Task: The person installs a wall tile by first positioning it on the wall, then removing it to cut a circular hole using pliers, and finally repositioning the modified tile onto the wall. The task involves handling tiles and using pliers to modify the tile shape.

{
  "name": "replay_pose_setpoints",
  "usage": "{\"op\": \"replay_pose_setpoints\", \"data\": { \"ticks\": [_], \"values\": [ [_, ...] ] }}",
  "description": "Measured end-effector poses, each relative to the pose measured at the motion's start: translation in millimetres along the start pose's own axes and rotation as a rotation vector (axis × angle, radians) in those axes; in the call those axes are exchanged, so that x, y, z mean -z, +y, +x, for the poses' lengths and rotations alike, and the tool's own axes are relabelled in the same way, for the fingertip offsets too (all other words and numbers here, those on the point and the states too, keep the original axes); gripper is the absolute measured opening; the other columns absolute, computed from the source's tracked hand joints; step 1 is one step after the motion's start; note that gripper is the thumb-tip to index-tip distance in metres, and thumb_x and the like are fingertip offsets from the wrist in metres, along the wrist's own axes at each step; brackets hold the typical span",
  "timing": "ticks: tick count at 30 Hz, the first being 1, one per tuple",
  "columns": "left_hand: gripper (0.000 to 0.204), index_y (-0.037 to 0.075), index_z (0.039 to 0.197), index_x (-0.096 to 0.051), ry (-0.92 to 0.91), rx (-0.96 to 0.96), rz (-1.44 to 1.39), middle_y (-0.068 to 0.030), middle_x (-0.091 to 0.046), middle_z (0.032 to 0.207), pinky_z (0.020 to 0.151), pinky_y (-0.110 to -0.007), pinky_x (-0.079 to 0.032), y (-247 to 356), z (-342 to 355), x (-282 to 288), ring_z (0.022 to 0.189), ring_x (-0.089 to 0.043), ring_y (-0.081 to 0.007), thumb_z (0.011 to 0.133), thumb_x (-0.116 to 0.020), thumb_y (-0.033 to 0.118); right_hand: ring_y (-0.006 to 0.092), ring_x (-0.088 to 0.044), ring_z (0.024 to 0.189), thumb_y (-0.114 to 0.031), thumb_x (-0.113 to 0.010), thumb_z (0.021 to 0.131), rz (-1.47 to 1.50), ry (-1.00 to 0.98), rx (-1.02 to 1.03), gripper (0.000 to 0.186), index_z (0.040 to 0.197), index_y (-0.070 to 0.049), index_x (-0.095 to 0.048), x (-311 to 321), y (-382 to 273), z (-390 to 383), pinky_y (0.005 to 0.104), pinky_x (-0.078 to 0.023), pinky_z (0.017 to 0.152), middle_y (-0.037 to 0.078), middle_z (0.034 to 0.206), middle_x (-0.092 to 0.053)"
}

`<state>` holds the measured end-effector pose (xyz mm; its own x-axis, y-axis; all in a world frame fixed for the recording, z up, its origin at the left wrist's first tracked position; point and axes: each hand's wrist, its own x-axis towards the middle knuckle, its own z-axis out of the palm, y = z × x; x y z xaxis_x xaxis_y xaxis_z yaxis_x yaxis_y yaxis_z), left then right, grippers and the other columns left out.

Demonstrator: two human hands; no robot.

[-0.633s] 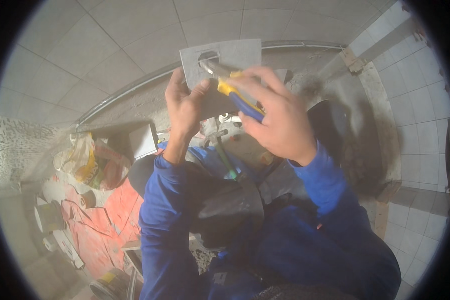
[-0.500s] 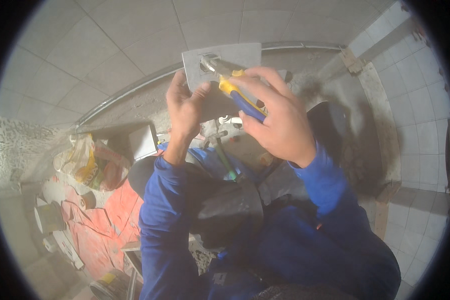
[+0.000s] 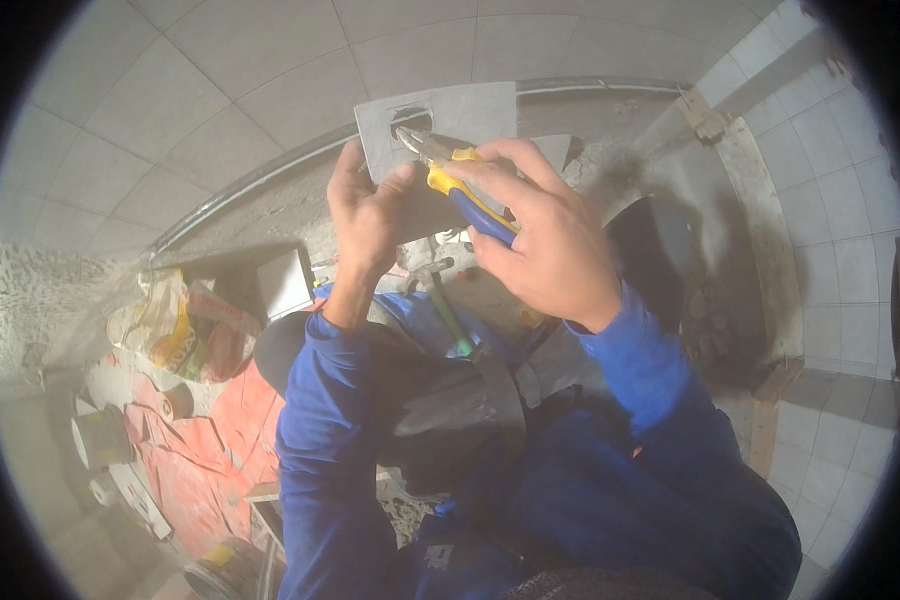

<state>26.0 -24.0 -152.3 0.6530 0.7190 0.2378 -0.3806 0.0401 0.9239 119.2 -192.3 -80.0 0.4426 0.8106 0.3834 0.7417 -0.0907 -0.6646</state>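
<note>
My left hand grips the lower left edge of a light grey tile, its thumb on the near side. The tile is tilted up and has a rough hole cut through its left half. In my right hand is a pair of pliers with yellow and blue handles, the fingers wrapped round the grips. The metal jaws lie at the lower edge of the hole; whether they bite on the tile I cannot tell. Below the hands, a hammer with a green handle lies near my legs.
A tiled wall rises ahead, with another at the right. To the left are a crumpled printed bag, a red sheet, a roll of tape and a bucket. A white tile piece leans beside the bag.
The pliers and my right hand have shifted slightly left and down, the jaws moving from inside the hole to its lower edge. More of the hole shows. The tile has moved a little left.
</note>
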Motion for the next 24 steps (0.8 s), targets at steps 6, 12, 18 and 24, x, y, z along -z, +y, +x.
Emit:
{"op": "replay_pose_setpoints", "data": {
  "ticks": [6,12,18,24],
  "values": [
    [0.039,-0.006,0.128,-0.052,-0.008,0.028,0.037,-0.0138,-0.064,0.119,0.087,-0.031,-0.053,1.5,-0.6,2.2,0.102,-0.064,-0.0189,0.092,-0.065,-0.001,0.0290,-0.068,0.086,-0.009,-0.069,0.075,-0.020,0.077,0.061,0.051,0.125,-0.017,-0.066,2.0,2.0,1.0,0.0384,-0.055,0.073,0.007,0.125,-0.058],
    [0.038,-0.005,0.128,-0.052,-0.033,0.024,0.033,-0.0140,-0.065,0.119,0.087,-0.031,-0.053,0.2,0.2,2.3,0.102,-0.065,-0.0189,0.092,-0.065,-0.001,0.0271,-0.066,0.089,-0.003,-0.068,0.075,-0.023,0.039,0.026,0.054,0.127,-0.017,-0.066,3.2,1.7,0.9,0.0354,-0.054,0.076,0.007,0.127,-0.058],
    [0.038,-0.005,0.128,-0.052,-0.040,0.039,0.020,-0.0131,-0.065,0.119,0.087,-0.031,-0.053,-0.5,-0.1,3.0,0.102,-0.065,-0.0183,0.093,-0.064,-0.001,0.0268,-0.064,0.094,0.001,-0.068,0.075,-0.005,-0.048,-0.004,0.056,0.128,-0.017,-0.066,5.6,2.0,3.0,0.0343,-0.053,0.078,0.007,0.127,-0.057],
    [0.035,-0.003,0.125,-0.055,0.008,-0.021,0.009,-0.0110,-0.067,0.111,0.082,-0.030,-0.055,-1.8,0.8,0.0,0.096,-0.065,-0.0165,0.091,-0.064,-0.004,0.0289,-0.068,0.088,-0.008,-0.069,0.075,-0.004,0.017,0.014,0.049,0.123,-0.017,-0.067,2.1,1.8,1.3,0.0383,-0.055,0.074,0.006,0.124,-0.060]
  ]
}}
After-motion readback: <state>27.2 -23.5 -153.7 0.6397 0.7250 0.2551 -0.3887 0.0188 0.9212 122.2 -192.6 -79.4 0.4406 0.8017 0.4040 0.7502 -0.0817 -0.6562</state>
